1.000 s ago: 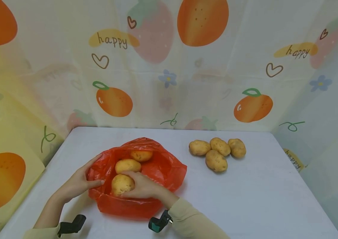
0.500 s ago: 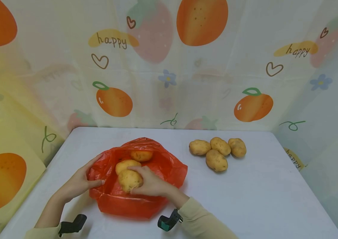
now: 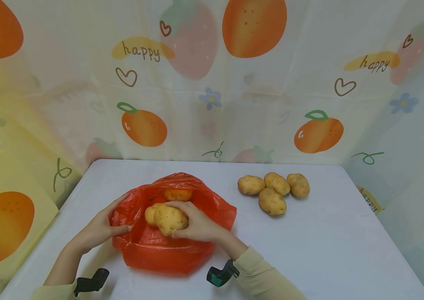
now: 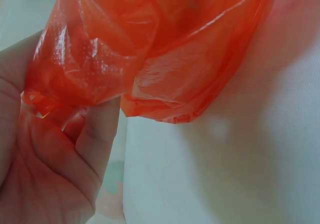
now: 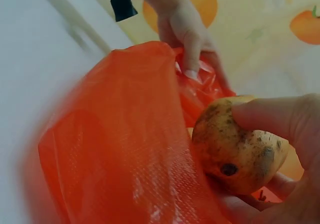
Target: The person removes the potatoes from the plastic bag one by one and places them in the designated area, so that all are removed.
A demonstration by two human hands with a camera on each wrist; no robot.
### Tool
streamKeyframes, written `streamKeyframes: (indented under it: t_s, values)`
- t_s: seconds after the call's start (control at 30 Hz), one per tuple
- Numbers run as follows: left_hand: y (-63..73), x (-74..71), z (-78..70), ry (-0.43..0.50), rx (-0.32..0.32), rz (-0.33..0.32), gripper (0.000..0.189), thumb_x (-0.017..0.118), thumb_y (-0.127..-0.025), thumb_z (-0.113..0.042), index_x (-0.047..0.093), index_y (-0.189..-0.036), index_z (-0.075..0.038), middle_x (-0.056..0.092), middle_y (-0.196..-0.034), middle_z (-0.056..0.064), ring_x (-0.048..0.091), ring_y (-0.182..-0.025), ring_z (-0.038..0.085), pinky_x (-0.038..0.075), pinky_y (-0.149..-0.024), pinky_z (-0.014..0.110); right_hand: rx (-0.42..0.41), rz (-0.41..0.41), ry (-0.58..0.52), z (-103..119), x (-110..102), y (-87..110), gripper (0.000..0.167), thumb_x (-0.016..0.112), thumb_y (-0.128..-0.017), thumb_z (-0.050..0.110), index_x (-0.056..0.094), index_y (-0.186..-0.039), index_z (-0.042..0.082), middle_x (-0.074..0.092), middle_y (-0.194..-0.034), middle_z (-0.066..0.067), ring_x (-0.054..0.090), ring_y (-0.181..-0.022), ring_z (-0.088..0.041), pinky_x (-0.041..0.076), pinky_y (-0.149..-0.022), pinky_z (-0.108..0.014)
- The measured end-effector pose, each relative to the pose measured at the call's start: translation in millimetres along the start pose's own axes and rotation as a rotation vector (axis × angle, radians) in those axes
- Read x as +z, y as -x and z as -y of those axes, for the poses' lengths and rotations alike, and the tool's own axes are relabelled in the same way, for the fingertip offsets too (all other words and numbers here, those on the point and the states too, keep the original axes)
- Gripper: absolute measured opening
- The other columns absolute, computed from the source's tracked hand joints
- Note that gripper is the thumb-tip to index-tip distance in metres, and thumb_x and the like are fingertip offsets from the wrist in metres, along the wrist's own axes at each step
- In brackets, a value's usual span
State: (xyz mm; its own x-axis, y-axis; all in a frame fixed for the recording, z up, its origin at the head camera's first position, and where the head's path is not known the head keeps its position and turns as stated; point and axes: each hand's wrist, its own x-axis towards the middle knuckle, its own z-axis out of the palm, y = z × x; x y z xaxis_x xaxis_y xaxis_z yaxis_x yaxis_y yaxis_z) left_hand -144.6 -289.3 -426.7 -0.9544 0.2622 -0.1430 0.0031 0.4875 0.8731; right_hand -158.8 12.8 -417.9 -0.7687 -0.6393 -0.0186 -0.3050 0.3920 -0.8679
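A red plastic bag (image 3: 159, 258) lies with its mouth spread on the left half of the table. My left hand (image 3: 97, 228) grips the bag's left rim, thumb on the near side; in the left wrist view the thin plastic (image 4: 95, 54) passes between thumb and fingers. Over the bag's opening, my right hand (image 3: 198, 223) holds a potato (image 3: 168, 221) between thumb and fingers. Dark spots mark this potato (image 5: 235, 149) in the right wrist view. Behind it, inside the bag, sit a partly covered potato (image 3: 150, 214) and another potato (image 3: 178, 195) near the back wall.
Several potatoes (image 3: 272, 201) lie grouped at the back right of the white table (image 3: 328, 241). A printed fruit cloth (image 3: 249, 125) hangs behind the table and along its sides. Each wrist carries a black camera mount (image 3: 92, 281).
My right hand has lifted the potato and carried it right and a little away from me, and it now overlaps the potato behind. The left hand stays on the rim.
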Motion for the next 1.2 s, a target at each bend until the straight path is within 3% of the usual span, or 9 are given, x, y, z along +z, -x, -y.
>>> streamKeyframes:
  t_s: [0.33, 0.6, 1.2]
  values:
    - [-1.9, 0.8, 1.9, 0.006, -0.011, 0.000, 0.091, 0.073, -0.077, -0.021, 0.017, -0.148, -0.029, 0.035, -0.139, 0.019, 0.042, -0.117, 0.039, 0.055, -0.078, 0.035, -0.003, -0.002, -0.154, -4, -6, 7.9, 0.067, 0.070, -0.081, 0.025, 0.034, -0.134, 0.044, 0.036, -0.133, 0.007, 0.043, -0.113, -0.013, 0.046, -0.086, -0.025]
    - [-1.1, 0.6, 0.9, 0.003, -0.003, 0.002, 0.091, 0.073, -0.077, -0.021, 0.017, -0.148, -0.029, 0.036, -0.139, 0.019, 0.042, -0.117, 0.038, 0.055, -0.078, 0.034, -0.014, -0.056, -0.232, 0, -14, 15.2, 0.061, 0.066, -0.085, 0.027, 0.034, -0.135, 0.042, 0.039, -0.134, 0.009, 0.046, -0.113, -0.016, 0.048, -0.087, -0.027]
    - [-0.6, 1.7, -2.2, 0.010, 0.000, 0.004, 0.090, 0.072, -0.078, -0.019, 0.016, -0.148, -0.028, 0.036, -0.139, 0.020, 0.043, -0.118, 0.038, 0.055, -0.079, 0.034, 0.033, -0.166, -0.272, 2, -36, 34.5, 0.057, 0.068, -0.084, 0.027, 0.040, -0.131, 0.042, 0.041, -0.133, 0.006, 0.049, -0.107, -0.024, 0.051, -0.081, -0.032]
